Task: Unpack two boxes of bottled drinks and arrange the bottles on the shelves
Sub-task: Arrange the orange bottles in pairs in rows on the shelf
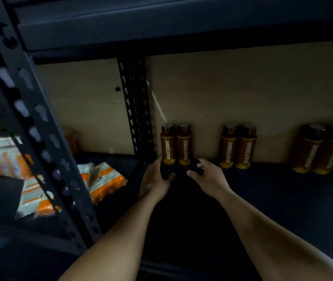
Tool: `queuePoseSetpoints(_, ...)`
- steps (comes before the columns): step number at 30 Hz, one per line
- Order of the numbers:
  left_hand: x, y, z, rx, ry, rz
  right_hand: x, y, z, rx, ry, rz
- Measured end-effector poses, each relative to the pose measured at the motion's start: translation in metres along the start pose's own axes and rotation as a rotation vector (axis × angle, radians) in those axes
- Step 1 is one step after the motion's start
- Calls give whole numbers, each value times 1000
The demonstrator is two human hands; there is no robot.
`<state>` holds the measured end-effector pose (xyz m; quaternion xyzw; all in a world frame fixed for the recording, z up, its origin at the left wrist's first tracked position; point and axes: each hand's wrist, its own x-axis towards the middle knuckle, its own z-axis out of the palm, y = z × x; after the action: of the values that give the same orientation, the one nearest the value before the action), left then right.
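Left hand (155,179), right hand (209,178) grip dark shapes (166,171), unidentifiable; rightmost bottles (319,151) blurred.

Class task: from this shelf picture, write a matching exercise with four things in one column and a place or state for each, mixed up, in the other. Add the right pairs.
Column 1
1. left hand
2. orange packets
3. middle bottle pair
4. back post

Column 2
a. lie left of the back post
b. upright, dark, punched with holes
c. stands at the back wall, with another pair on each side
d. grips a dark thing in front of the leftmost bottles

Pairs: 1-d, 2-a, 3-c, 4-b
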<state>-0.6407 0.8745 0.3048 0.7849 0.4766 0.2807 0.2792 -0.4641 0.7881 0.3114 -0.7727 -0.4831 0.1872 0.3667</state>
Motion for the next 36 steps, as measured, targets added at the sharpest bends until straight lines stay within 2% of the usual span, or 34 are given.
queuePoseSetpoints(4,-48,2,-3,46,-164,20,-62,0,-5,-180,-8,-64)
queuePoseSetpoints(8,-106,12,-3,126,-198,202,-129,1,-13,-245,-12,-80)
queuePoseSetpoints(11,-149,19,-3,184,-228,263,-181,6,-20,-226,1,-51)
queuePoseSetpoints(14,-198,26,6,221,-130,322,-231,15,-25,-223,51,-27)
queuePoseSetpoints(16,-237,32,17,214,-47,316,-268,28,-23,-250,96,-90)
queuePoseSetpoints(18,-275,38,28,193,-60,283,-305,43,-23,-272,77,-163)
queuePoseSetpoints(19,-294,42,33,164,-116,243,-324,53,-26,-246,14,-151)
queuePoseSetpoints(21,-327,48,42,89,-321,87,-358,76,-40,-134,-259,19)
queuePoseSetpoints(23,-360,55,50,73,-647,-117,-388,103,-63,-176,-627,202)
queuePoseSetpoints(24,-378,60,55,123,-821,-155,-402,118,-76,-257,-744,242)
queuePoseSetpoints(26,-415,66,66,238,-1063,-154,-430,145,-99,-358,-771,248)
queuePoseSetpoints(27,-432,68,72,255,-1109,-161,-442,160,-110,-349,-719,248)
queuePoseSetpoints(30,-470,68,88,255,-1084,-181,-472,200,-125,-256,-596,278)
queuePoseSetpoints(36,-497,39,128,285,-1148,-230,-518,254,-96,-223,-673,368)
